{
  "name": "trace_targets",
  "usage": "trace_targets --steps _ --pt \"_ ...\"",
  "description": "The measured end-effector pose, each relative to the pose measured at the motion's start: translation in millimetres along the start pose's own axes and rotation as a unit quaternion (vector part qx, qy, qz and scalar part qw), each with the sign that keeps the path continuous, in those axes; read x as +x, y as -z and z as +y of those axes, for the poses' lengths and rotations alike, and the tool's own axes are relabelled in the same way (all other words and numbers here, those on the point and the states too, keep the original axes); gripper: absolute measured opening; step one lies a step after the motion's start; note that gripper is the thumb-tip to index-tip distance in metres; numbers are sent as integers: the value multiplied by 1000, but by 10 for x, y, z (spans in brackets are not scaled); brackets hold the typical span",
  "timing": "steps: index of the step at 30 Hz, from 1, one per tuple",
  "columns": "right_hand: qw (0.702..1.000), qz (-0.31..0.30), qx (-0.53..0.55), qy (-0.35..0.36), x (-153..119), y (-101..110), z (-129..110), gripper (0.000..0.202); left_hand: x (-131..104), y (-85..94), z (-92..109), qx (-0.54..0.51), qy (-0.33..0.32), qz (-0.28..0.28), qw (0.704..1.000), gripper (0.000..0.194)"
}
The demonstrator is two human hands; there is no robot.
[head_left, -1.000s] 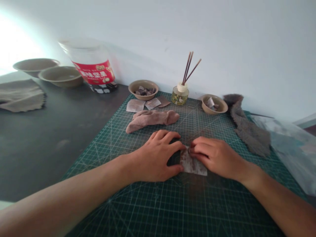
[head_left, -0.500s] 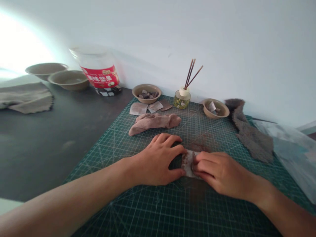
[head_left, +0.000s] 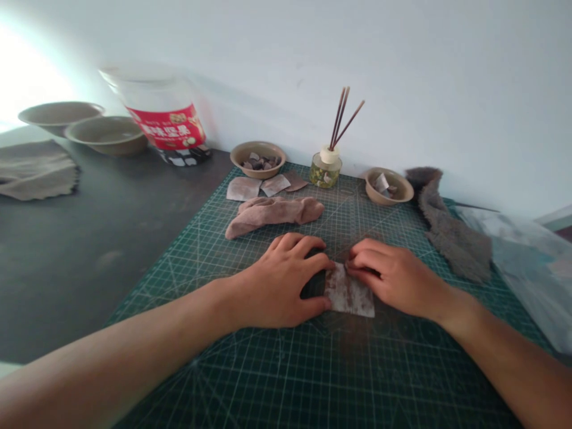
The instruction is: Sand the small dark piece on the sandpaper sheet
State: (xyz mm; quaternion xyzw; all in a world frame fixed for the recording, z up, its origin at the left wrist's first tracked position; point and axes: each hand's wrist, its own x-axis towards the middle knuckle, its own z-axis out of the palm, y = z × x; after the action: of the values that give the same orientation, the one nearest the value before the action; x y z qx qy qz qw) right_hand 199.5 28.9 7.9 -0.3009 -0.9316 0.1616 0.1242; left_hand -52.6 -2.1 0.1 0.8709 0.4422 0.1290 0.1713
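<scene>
- Now, from my remote seat, I see that the right hand (head_left: 395, 274) has gone closer to the pink cloth (head_left: 277, 215), up to the far right corner of the stained sheet (head_left: 351, 298); half a second ago it covered much more of the sheet.
- Because of this, more surface is showing, pale with brown marks.
- The stained sheet lies flat on the green mat (head_left: 277, 381), on the near side of the pink cloth and to its right.
- The left hand (head_left: 286, 286), just in front of the pink cloth, keeps its hold: fingers spread, thumb and index finger at the sheet's left edge.
- The right hand has the fingertips bunched; whether they pinch some small piece, I cannot tell.
- One second ago this hand was at almost the same place, so I judge it is a repeated stroke, and the work on the sheet seems not finished.
</scene>
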Motion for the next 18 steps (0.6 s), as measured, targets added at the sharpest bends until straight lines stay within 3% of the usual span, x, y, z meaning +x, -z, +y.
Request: trace_targets --steps 3,5,9,13,15,18 --pt "997 -51 37 42 -3 6 -41 10 5 3 3 0 1 -2 1000 47" --pt "995 -53 47 76 -3 -13 -79 11 6 4 4 0 -1 -4 1000 46" --pt "999 -9 28 28 3 -5 -64 12 9 -4 -4 3 0 -1 1000 48" --pt "996 -58 44 57 -8 16 -39 11 18 -7 -6 1 0 0 1000 48" --pt "997 -38 30 68 1 5 -27 11 17 -5 -5 1 -2 -2 1000 48" --pt "1000 9 -1 14 11 7 22 11 6 -2 0 6 1 0 1000 49"
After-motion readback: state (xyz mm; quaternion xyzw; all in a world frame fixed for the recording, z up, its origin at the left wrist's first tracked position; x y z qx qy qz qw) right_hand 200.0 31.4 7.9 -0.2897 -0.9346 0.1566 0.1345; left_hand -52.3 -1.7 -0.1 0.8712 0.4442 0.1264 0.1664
